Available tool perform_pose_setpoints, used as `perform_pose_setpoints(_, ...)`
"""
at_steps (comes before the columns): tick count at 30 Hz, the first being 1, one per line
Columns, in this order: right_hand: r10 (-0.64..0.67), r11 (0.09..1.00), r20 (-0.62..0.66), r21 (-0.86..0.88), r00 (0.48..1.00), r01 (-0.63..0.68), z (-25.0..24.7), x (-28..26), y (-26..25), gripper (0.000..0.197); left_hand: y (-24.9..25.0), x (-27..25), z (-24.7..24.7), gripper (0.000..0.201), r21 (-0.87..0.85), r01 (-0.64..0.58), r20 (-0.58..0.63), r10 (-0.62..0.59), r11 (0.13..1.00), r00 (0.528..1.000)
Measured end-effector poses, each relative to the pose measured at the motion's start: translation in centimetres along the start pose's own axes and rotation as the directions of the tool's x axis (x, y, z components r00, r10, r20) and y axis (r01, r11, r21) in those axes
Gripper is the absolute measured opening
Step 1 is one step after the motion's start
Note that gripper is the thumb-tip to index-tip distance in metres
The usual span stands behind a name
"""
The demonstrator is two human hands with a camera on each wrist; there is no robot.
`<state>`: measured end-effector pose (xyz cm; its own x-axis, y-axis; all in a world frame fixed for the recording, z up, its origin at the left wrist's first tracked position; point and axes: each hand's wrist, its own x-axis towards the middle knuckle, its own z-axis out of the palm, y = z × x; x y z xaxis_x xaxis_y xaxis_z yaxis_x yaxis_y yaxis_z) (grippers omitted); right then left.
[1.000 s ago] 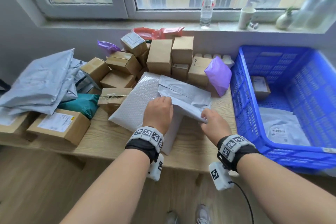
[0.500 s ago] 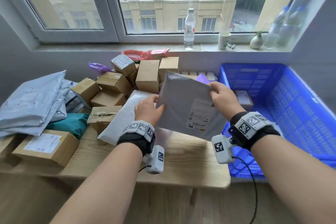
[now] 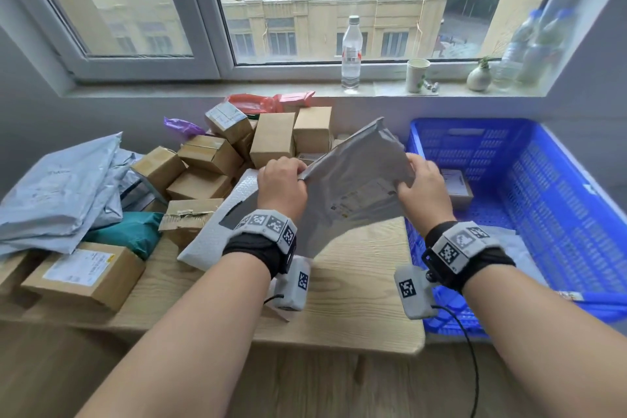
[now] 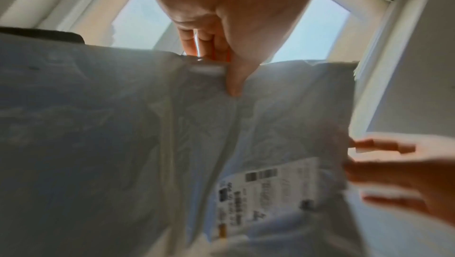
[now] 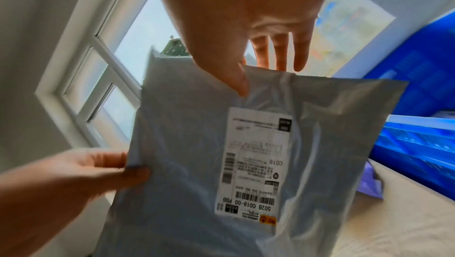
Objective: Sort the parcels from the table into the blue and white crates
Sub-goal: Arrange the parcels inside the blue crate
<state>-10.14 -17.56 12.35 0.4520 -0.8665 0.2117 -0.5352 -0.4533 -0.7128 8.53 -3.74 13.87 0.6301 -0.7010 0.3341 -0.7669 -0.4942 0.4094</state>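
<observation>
Blue crate [image 3: 559,180] holds a small box [image 3: 456,185]; white mailer [image 3: 519,244] beside.

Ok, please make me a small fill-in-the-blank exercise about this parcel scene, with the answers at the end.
1. Both hands hold one grey ____ mailer bag above the table.
2. The crate to the right of the table is ____ in colour.
3. The bag's shipping ____ faces the person, as the right wrist view shows.
4. A clear bottle stands on the ____ behind the parcels.

Answers: plastic; blue; label; windowsill
</observation>
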Motion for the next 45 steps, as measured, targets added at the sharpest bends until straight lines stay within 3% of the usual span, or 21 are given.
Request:
perform_pose_setpoints(2, -0.160, 0.986, -0.153, -0.065, 0.975, 0.151, 0.1, -0.3, -1.1, 0.061, 1.1, 0.2, -0.2, 0.027, 0.074, -0.071, 0.007, 0.071, 0.995, 0.997)
perform_pose_setpoints(4, -0.321, 0.940, -0.210, -0.186, 0.923, 0.285, 0.2, -0.4, -2.3, 0.062, 2.2, 0.4, -0.2, 0.027, 0.159, -0.136, 0.049, 0.130, 0.978, 0.990)
perform_pose_setpoints(8, -0.559, 0.790, -0.076, -0.351, 0.826, 0.503, 1.0, -0.1, -3.4, 0.031, 3.9, 0.6, 0.0, 0.027, 0.205, -0.273, 0.116, 0.253, 0.940, 0.960)
perform_pose_setpoints(10, -0.586, 0.766, -0.039, -0.354, 0.809, 0.537, 1.5, -0.1, -3.4, 0.015, 4.3, 0.6, 0.1, 0.027, 0.153, -0.320, 0.119, 0.304, 0.935, 0.945)
perform_pose_setpoints(12, -0.565, 0.793, -0.051, -0.307, 0.823, 0.526, 1.6, -0.4, -3.2, 0.017, 4.3, 0.6, 0.3, 0.027, 0.103, -0.333, 0.101, 0.323, 0.937, 0.941)
perform_pose_setpoints(15, -0.483, 0.855, -0.044, -0.239, 0.874, 0.460, 1.8, -0.8, -3.1, 0.015, 4.0, 0.3, 1.0, 0.023, 0.040, -0.383, 0.004, 0.383, 0.923, 0.924)
perform_pose_setpoints(17, -0.383, 0.910, -0.013, -0.176, 0.923, 0.375, 1.9, -0.9, -2.9, 0.017, 3.6, -0.2, 1.8, 0.020, 0.046, -0.438, -0.127, 0.440, 0.898, 0.889)
perform_pose_setpoints(21, -0.141, 0.990, -0.046, -0.015, 0.989, 0.140, 2.0, -1.2, -1.7, 0.019, 3.1, -2.1, 2.7, 0.041, 0.080, -0.433, -0.334, 0.433, 0.898, 0.837)
perform_pose_setpoints(25, 0.091, 0.975, -0.038, 0.205, 0.995, -0.081, 2.3, -1.7, 0.1, 0.016, 1.2, -4.3, 3.9, 0.041, 0.094, -0.279, -0.337, 0.294, 0.956, 0.894)
perform_pose_setpoints(28, 0.213, 0.926, -0.054, 0.330, 0.975, -0.184, 3.2, -1.8, 1.5, 0.014, -0.5, -5.9, 5.3, 0.030, 0.056, -0.108, -0.216, 0.117, 0.993, 0.969)
perform_pose_setpoints(31, 0.342, 0.869, -0.025, 0.390, 0.939, -0.305, 4.8, -2.2, 3.4, 0.017, -2.1, -7.5, 6.7, 0.029, 0.077, 0.054, 0.063, -0.059, 0.996, 0.996)
perform_pose_setpoints(34, 0.466, 0.833, 0.002, 0.336, 0.885, -0.439, 6.9, -3.6, 5.9, 0.019, -3.5, -9.0, 8.5, 0.035, 0.161, 0.097, 0.310, -0.144, 0.982, 0.940)
perform_pose_setpoints(37, 0.525, 0.814, 0.060, 0.257, 0.849, -0.521, 8.6, -5.7, 8.2, 0.023, -4.5, -10.6, 10.3, 0.037, 0.182, 0.129, 0.470, -0.202, 0.975, 0.859)
perform_pose_setpoints(45, 0.644, 0.760, 0.190, -0.048, 0.741, -0.649, 10.4, -8.8, 12.8, 0.027, -7.0, -13.9, 14.0, 0.036, 0.213, 0.237, 0.602, -0.318, 0.948, 0.732)
